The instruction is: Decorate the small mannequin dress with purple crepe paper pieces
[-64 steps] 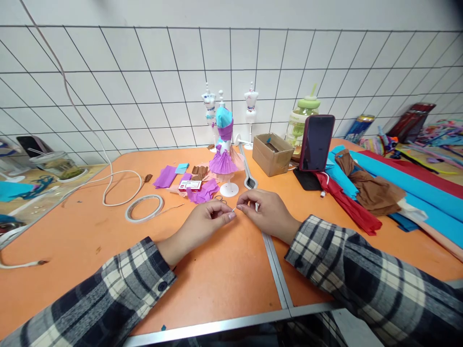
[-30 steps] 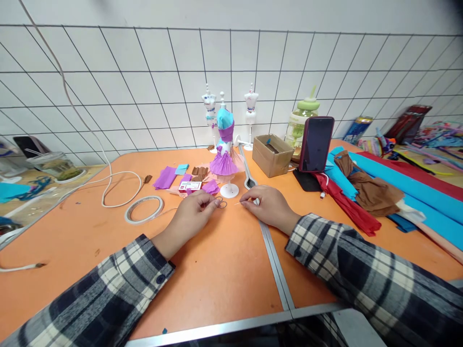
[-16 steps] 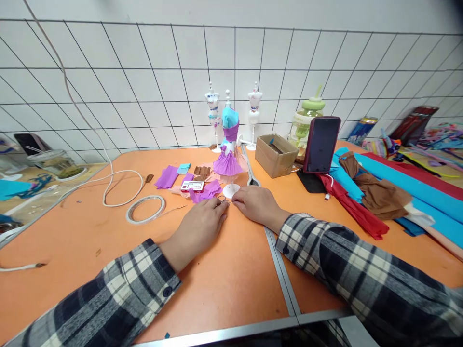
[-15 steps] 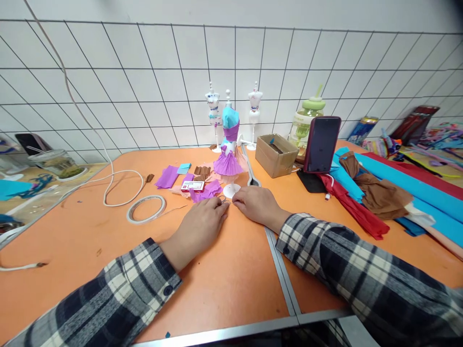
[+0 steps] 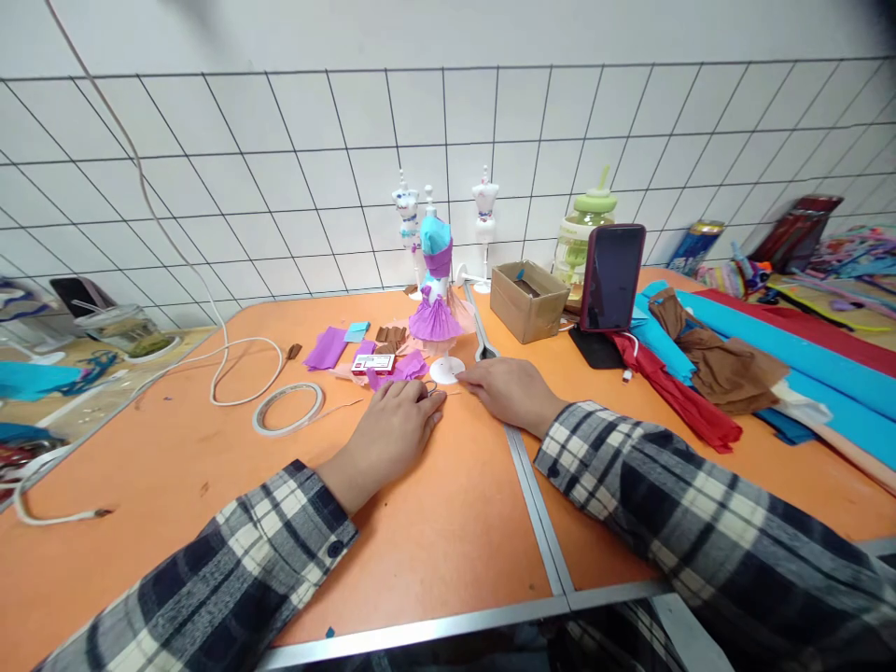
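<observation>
Rests the left hand palm down on the table, with fingers bent and drawn in close; cannot tell whether clamped on anything underneath. Spot the small scissors right there, just the loops in sight, at about two o'clock from the left hand and just beside its fingertips. Over now to the right hand: points towards nine o'clock, back uppermost, with fingers together; cannot tell here either whether pinched on something. In the gap, look for a thin pale strand, very fine, at nine o'clock from the right hand and between two and three o'clock from the left.

Up to twelve o'clock of that gap for the dressed mannequin, upright in blue and purple, with a round white base just beside the right hand's fingertips. At eleven o'clock from the left hand, find the red-and-white box amid purple paper; at nine, the tape roll, flat on the table. Round to the right hand's side: at twelve, the cardboard box; between one and two, the phone, propped up.
</observation>
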The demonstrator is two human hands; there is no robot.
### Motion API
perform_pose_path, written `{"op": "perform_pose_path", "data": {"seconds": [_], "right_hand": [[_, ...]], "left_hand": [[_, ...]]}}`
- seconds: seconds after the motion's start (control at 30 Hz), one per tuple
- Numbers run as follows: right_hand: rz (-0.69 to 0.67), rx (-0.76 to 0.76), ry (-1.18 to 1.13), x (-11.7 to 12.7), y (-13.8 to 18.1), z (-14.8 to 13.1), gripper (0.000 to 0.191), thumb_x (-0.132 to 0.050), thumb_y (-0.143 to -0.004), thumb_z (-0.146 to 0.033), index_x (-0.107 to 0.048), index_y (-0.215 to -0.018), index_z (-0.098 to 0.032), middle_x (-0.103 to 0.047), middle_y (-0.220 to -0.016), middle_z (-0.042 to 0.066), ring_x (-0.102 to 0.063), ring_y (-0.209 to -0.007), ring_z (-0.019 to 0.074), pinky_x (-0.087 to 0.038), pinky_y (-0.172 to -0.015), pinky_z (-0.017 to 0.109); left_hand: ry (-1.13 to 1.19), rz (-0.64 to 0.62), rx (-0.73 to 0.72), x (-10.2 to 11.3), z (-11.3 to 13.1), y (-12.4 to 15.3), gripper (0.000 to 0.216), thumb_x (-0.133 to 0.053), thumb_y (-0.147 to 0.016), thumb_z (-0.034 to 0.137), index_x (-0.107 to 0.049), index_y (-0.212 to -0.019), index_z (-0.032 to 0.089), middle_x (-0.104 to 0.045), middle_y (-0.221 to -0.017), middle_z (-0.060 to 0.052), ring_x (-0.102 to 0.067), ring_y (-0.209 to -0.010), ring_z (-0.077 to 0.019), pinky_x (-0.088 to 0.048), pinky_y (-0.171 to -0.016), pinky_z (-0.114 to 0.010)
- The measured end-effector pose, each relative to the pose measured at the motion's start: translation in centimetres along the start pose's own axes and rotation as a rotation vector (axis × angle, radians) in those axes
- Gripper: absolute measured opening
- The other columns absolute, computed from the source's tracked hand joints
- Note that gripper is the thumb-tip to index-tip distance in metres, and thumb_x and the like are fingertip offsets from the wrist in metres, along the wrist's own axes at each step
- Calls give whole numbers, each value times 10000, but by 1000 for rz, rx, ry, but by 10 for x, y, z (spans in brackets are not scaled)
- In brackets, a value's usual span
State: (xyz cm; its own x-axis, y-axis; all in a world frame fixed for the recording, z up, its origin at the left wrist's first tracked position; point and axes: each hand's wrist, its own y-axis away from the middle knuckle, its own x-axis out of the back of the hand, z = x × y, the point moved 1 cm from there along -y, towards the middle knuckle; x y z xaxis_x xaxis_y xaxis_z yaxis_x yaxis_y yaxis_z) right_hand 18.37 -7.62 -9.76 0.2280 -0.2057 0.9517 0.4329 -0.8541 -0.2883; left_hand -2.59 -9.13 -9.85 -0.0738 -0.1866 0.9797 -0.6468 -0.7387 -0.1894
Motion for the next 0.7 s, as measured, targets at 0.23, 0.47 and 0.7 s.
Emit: {"op": "perform_pose_path", "data": {"seconds": [0.23, 0.47, 0.7], "right_hand": [[-168, -88, -191, 30, 20, 43, 161, -692, -843, -356, -781, -956, -285, -753, -838, 7, -655, -732, 179, -362, -590, 280], [-194, 66, -148, 12, 18, 27, 86, -632, -884, -205, -716, -897, -218, -702, -947, 47, -637, -865, 190, -366, -654, 274], [208, -121, -172, 29, 14, 41, 216, -462, -990, -234, -677, -1007, -215, -721, -897, 45, -645, -799, 195, -408, -684, 296]], "left_hand": [[60, 57, -1, 6, -9, -3, 325, -455, -1001, 320, -755, -1054, 207, -704, -960, -97, -610, -948, -269, -451, -833, -415], [117, 70, 13, 4, -10, -5, 253, -528, -954, 291, -761, -971, 195, -729, -970, -92, -637, -962, -273, -479, -852, -413], [196, 46, 69, 5, -9, -5, 228, -516, -935, 247, -730, -981, 181, -726, -981, -101, -650, -955, -279, -499, -827, -409]]}}
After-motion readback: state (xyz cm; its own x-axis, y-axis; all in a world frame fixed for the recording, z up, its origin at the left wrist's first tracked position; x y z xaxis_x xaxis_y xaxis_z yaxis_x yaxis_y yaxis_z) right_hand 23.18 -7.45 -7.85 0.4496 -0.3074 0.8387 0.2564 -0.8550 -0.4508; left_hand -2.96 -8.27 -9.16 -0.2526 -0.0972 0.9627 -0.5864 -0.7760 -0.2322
